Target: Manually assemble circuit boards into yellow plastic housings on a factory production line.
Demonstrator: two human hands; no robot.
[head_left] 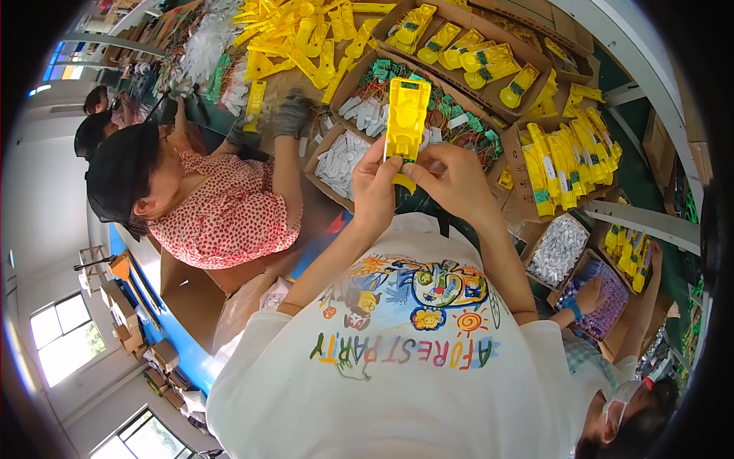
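Note:
Both of my hands are together in front of my chest, holding one yellow plastic shell (407,115) upright. My left hand (374,189) grips its lower left side, with the thumb on the front. From the other side, my right hand (456,182) pinches near its bottom end with thumb and fingers. A bit of green circuit board shows at the shell's lower end between my thumbs. Behind the shell stands a box (439,73) of green circuit boards with wires and white pieces. A smaller box of white plastic parts (342,165) lies beside my left hand.
Yellow shells fill a carton (527,200) on the right and lie in a pile (306,38) at the far left. Boxes of small white parts (559,249) and purple parts (598,294) stand lower right. Gloved co-worker hands (292,115) work at left; another co-worker's hand (589,297) reaches in at right.

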